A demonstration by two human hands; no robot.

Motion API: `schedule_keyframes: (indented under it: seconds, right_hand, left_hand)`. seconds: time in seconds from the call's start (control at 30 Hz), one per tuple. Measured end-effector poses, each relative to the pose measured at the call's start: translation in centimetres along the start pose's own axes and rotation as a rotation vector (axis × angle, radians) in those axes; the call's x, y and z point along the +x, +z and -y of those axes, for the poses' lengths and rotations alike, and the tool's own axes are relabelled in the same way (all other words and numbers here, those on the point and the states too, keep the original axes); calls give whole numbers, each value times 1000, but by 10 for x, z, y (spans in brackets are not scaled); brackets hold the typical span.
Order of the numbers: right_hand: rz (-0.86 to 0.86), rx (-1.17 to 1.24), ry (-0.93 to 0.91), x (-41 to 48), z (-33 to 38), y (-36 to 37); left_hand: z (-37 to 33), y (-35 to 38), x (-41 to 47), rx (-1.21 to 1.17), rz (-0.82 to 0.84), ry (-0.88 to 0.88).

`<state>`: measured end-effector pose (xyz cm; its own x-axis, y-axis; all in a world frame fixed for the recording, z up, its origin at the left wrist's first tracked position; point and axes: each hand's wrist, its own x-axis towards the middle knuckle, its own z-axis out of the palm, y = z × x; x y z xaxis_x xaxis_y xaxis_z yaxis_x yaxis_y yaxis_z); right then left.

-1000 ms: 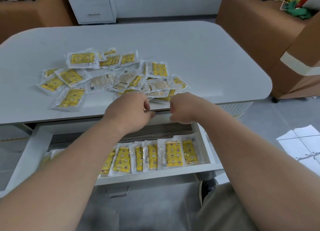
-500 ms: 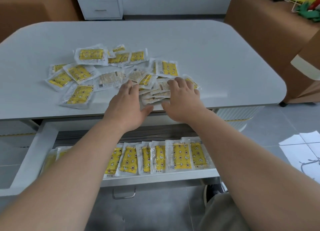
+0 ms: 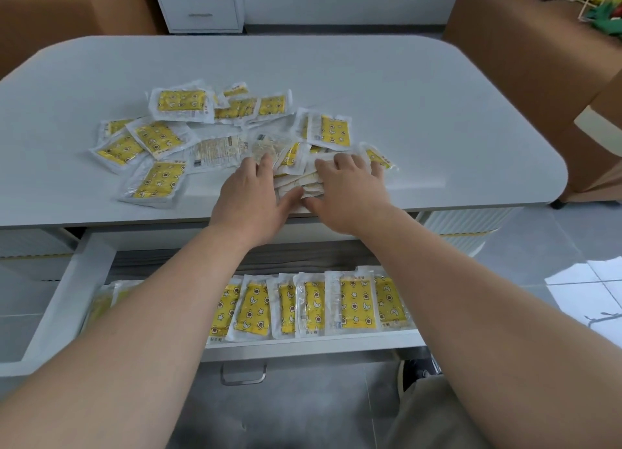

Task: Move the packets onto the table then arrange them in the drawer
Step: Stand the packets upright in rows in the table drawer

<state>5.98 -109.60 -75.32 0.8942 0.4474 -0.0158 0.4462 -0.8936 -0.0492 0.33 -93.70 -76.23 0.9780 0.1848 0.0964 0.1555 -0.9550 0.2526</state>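
Note:
Several yellow-and-clear packets (image 3: 158,138) lie scattered on the white table (image 3: 420,118). Near the table's front edge sits a small bunch of face-down packets (image 3: 298,182). My left hand (image 3: 250,196) lies flat on its left side, fingers straight. On the bunch's right side rests my right hand (image 3: 350,192), fingers spread over the top packets. Below the table, the open white drawer (image 3: 64,297) holds a row of packets (image 3: 336,305) standing side by side along its front; my left forearm hides the row's left part.
Brown cardboard boxes (image 3: 525,44) stand at the right with coloured clutter on top. A white drawer cabinet (image 3: 198,4) stands behind the table. Grey tiled floor (image 3: 572,246) shows at the right, and my knee (image 3: 434,415) is under the drawer's right end.
Both hands went from loosely curled above the drawer to flat on the packets at the table's front edge. Over the last half second they have barely shifted.

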Motion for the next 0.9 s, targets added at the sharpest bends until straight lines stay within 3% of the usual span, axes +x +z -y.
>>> schedule_keyframes:
  seconds: [0.33,0.67,0.8,0.9]
  right_hand:
    - [-217,120,-87,-23,-7,-2]
    - [-155,247,-231,-41,-32,-7]
    - [-359,246,-253,-45,-36,-6]
    - [-559,272,-243,-42,-36,-8]
  left_hand:
    - [-1,0,-14,124,-129,-14]
    - [-7,-12,-28,25,-74,-54]
    - [-10,-17,-35,-8,32,-85]
    - [-12,-16,-40,17,6,-60]
